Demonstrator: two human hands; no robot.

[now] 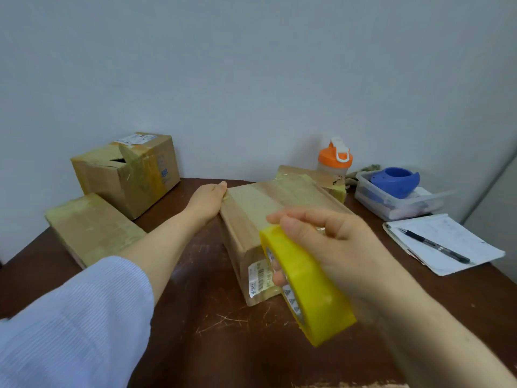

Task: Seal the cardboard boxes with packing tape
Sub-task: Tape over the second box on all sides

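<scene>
Right hand, nearest the camera, grips yellow tape roll, fingers curled through its core and partly hidden by it. Behind the roll, central box lies on the scratched tabletop, near end partly covered by the roll. Left hand rests at the box's far left corner, fingers out of sight; curled or straight, cannot tell. Flat box lies left, a taller box behind it. A fourth box is half hidden behind the central one.

Place: you work at an office-type desk.
Evidence: scratched tabletop, notepad with pen, plastic bin, taped boxes, bare wall.
</scene>
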